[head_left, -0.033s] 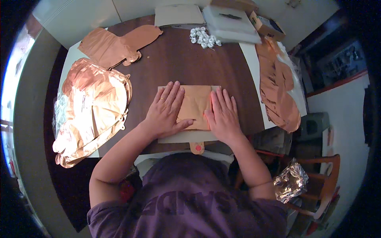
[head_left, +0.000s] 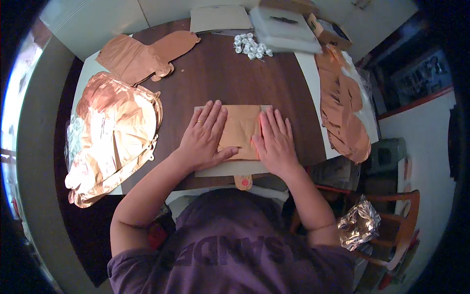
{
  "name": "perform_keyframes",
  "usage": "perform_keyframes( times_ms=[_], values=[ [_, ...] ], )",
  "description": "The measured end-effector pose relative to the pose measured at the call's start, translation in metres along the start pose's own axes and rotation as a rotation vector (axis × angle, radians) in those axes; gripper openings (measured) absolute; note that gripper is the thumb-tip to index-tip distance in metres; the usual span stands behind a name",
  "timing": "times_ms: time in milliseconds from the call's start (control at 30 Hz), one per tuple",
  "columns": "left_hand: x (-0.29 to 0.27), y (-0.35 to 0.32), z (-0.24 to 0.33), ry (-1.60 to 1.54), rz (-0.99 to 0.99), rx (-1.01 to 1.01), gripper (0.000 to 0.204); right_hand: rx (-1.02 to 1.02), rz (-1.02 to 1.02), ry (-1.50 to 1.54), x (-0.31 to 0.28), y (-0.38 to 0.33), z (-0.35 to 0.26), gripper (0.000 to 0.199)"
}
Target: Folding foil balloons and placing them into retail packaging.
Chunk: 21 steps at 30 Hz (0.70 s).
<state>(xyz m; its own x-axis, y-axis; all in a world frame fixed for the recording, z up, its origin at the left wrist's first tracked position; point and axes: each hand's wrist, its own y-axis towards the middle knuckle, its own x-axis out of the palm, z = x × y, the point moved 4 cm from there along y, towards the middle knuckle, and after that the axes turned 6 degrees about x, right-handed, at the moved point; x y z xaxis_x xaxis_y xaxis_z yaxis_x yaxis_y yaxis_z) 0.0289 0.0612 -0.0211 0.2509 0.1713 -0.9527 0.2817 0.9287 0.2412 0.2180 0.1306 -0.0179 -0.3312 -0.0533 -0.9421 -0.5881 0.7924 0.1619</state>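
Observation:
A folded rose-gold foil balloon [head_left: 240, 127] lies as a flat rectangle on a pale card sheet [head_left: 230, 170], in front of me at the table's near edge. My left hand [head_left: 204, 137] presses flat along its left side, fingers stretched out, with the thumb reaching across the foil. Along the right side rests my right hand [head_left: 276, 139], also flat with its fingers extended. A rounded tab [head_left: 243, 182] with a red mark sticks out below the card toward me. Whatever lies beneath my palms is hidden.
Flat rose-gold foil balloons [head_left: 117, 127] are piled on the left, with number-like foil shapes [head_left: 142, 56] behind them. More foil [head_left: 342, 103] lies at the right. White ribbon rolls [head_left: 250, 46], a stack of clear bags [head_left: 286, 30] and a card [head_left: 220, 18] sit at the back.

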Motion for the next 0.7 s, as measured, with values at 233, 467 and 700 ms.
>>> perform_keyframes(
  times_ms=[233, 467, 700],
  values=[
    [0.004, -0.003, 0.002, 0.099, -0.006, -0.018, 0.089, -0.011, -0.007, 0.195, -0.016, 0.01, -0.025, 0.062],
    [0.009, -0.006, -0.003, 0.068, 0.048, 0.035, 0.077, -0.054, -0.035, 0.177, 0.031, 0.025, -0.072, 0.071],
    [-0.002, -0.005, -0.001, -0.003, 0.046, -0.013, 0.074, 0.003, 0.022, -0.096, 0.026, 0.014, -0.05, 0.069]
  ],
)
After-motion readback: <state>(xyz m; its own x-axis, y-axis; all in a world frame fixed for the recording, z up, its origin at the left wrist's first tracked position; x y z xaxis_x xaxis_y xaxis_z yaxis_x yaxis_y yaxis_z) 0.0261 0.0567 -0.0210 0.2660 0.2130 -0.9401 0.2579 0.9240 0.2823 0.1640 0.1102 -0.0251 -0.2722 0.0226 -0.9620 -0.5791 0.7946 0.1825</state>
